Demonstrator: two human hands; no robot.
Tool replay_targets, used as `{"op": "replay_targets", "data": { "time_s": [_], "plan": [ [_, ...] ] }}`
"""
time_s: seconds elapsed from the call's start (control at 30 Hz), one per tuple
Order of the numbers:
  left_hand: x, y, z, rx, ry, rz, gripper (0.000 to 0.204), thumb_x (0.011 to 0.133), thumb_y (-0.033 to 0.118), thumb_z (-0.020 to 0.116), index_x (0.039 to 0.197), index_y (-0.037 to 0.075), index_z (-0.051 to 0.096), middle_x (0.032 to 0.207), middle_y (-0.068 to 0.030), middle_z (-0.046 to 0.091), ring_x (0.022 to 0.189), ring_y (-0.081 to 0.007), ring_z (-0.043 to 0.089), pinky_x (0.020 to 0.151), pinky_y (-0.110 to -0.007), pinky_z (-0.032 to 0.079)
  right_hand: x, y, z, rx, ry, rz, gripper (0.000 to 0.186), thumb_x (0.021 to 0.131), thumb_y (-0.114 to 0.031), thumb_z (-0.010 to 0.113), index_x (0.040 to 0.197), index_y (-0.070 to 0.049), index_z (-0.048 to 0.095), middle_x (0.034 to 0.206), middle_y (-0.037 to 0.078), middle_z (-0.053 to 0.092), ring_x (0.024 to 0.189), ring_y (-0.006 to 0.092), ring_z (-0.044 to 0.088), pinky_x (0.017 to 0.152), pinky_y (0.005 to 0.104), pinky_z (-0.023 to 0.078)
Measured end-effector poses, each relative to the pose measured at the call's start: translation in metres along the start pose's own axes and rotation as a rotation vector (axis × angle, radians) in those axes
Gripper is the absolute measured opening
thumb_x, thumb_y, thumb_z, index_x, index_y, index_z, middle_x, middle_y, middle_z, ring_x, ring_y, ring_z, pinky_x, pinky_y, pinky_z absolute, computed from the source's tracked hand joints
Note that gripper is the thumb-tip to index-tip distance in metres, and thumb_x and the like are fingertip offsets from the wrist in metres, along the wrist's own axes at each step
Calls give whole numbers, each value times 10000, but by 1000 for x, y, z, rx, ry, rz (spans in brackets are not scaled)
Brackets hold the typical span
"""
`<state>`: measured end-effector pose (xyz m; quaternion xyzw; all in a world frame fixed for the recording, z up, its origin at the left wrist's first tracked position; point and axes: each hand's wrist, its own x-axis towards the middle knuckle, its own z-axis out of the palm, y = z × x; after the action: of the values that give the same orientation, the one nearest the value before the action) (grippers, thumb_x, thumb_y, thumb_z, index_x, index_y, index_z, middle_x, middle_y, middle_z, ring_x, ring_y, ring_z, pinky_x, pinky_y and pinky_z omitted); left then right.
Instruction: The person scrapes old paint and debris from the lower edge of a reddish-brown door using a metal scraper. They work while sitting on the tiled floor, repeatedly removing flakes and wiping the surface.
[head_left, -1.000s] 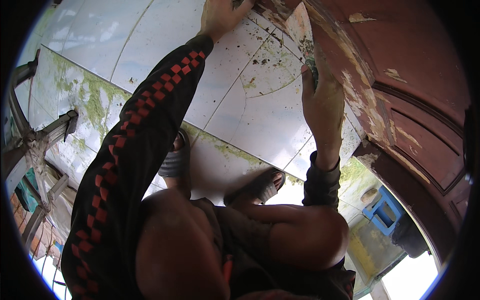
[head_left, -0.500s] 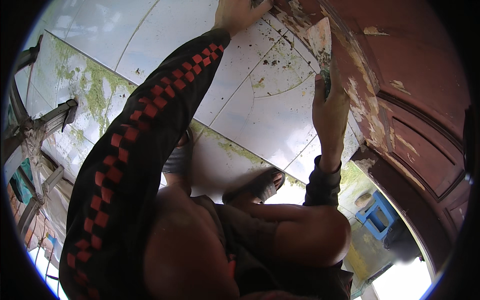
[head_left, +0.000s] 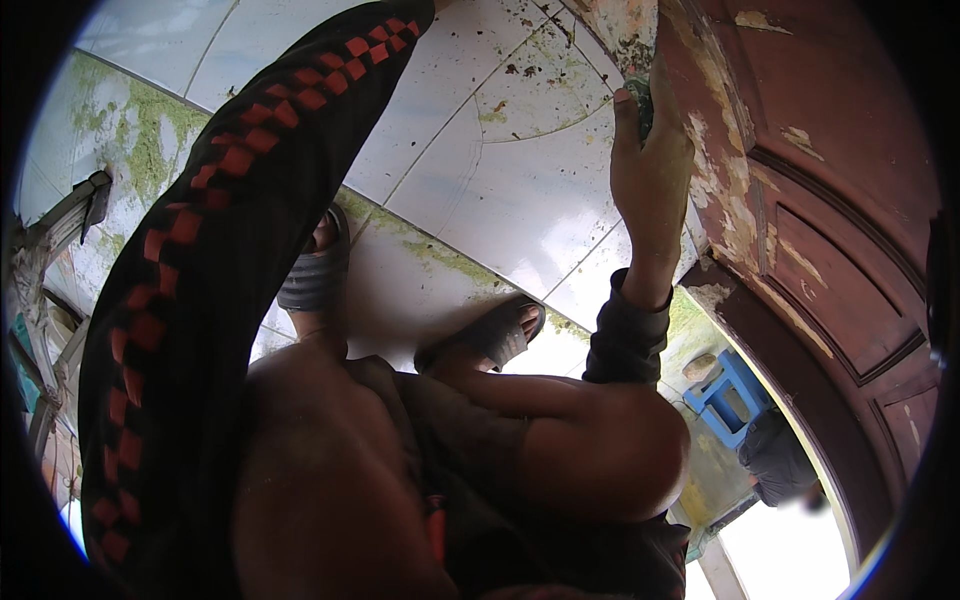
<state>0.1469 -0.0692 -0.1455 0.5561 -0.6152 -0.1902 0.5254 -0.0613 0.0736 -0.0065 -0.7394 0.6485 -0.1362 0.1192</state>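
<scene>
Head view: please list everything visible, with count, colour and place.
Flat scraper: 1, pale blade, dark handle, top
Peeling wooden door: 1, brown, right
Glossy floor tiles: several, white with green growth, centre, left
Holed plastic object: 1, blue, lower right
Stony lump: 1, beige, beside it
Unclear object: 1, black, lower right
Barred frame: 1, grey, left edge
Strapped sandals: 2, black, centre
Long sleeves: 2, black, left with red checks, both sides
Bare knees: 2, bottom
Right hand: 1, bare, holding scraper

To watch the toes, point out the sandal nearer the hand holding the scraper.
The right foot's sandal, nearer the right hand and its scraper; the left foot's sandal sits farther, beside the red-checked sleeve.
</scene>
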Motion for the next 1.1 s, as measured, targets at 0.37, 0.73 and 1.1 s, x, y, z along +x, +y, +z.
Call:
{"op": "replay_targets", "data": {
  "time_s": [0.37,0.73,1.1],
  "plan": [
    [-1,2,0,-9,-37,-41,885,842,265,743,1498,-129,299,1271,-333,585,1189,-462,588,1027,-474,475,1,2,-5,41,5,-12,466,1029,-123,537,1477,-5,495,792,208,700,674,344,708,625,444,544],
    [0,-2,2,-20,2,-17,851,839,263,744,1482,-108,327,1185,-302,615,1098,-441,618,959,-476,500,20,-19,-5,35,-30,-73,472,1015,-111,553,1474,-18,499,1012,277,729,945,430,730,810,483,584],
    [1,-3,0,37,28,14,864,836,285,735,1485,-116,330,1196,-308,605,1122,-451,605,977,-490,488,17,-18,1,31,-41,15,497,1024,-159,558,1499,-33,477,1037,269,719,970,437,707,832,497,565]
  ]
}}
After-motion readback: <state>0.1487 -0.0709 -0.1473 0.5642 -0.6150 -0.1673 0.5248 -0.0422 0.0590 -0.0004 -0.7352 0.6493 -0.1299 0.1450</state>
